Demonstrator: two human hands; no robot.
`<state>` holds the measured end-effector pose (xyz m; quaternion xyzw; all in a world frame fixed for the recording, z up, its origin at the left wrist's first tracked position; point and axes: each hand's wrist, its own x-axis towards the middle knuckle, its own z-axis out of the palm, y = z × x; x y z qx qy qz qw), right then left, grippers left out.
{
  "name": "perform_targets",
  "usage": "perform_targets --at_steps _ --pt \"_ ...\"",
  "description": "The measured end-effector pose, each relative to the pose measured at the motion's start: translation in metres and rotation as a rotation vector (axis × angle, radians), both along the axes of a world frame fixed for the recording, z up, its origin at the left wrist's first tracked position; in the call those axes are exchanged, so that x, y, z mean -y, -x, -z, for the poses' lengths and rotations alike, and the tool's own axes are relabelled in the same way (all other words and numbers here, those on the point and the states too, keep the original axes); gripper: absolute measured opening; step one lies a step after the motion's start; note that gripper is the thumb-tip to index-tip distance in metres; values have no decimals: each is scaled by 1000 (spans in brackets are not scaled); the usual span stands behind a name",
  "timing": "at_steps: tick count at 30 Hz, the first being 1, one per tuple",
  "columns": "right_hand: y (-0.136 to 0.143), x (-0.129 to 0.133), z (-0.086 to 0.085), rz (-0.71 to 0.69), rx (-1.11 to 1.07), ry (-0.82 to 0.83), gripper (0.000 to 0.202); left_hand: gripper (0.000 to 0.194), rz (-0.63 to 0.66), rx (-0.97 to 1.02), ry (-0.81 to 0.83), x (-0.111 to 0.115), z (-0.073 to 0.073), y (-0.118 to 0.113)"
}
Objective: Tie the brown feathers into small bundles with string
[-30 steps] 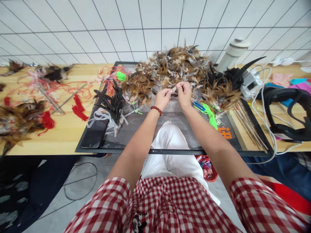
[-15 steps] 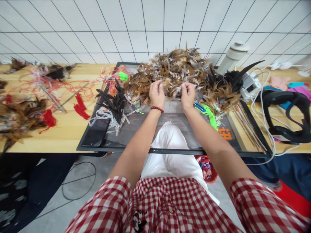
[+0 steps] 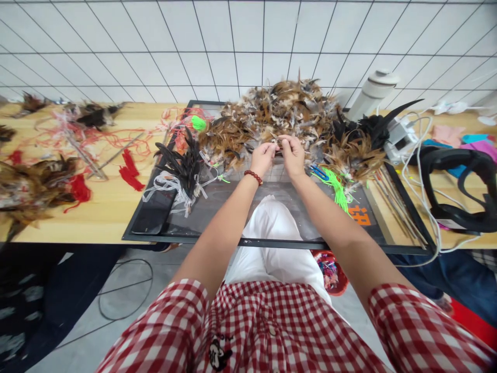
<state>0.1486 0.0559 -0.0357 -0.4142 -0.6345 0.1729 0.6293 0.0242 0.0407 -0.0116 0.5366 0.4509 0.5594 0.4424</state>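
Closer together have come the left hand (image 3: 263, 158) and the right hand (image 3: 293, 157), which were apart before. On both, the grip is with fingertips pressed together; what they may pinch (it is very small) I cannot tell. Just beyond them, the brown feathers (image 3: 285, 106) lie in a heap on the black-framed board (image 3: 217, 238), near the tiled wall (image 3: 248, 39). Green strings (image 3: 337, 187) lie beside the right forearm (image 3: 330, 207).

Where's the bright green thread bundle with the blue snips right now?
In the head view, the green thread lies right of the right hand, on the dark tray, with the blue snips at its upper left end.
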Motion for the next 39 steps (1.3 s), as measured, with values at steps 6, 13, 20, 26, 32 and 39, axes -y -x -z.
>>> perform_targets --at_steps 6,13,20,26,32,39 --pt "0 0 4 -79 52 40 59 37 -13 -12 48 1 0 1" --pt "1 -4 8 -64 13 75 62 37 -29 1 72 0 3 0" --pt "1 -4 7 -45 4 116 53 40 26 54 119 1 5 -1" --pt "3 -6 10 -53 -24 131 57 42 74 98 202 7 -2 -1" --pt "5 0 5 -88 -31 92 54 40 99 79 220 8 -3 0" --pt "3 2 0 -23 30 87 47 39 152 166 271 15 -13 -1"
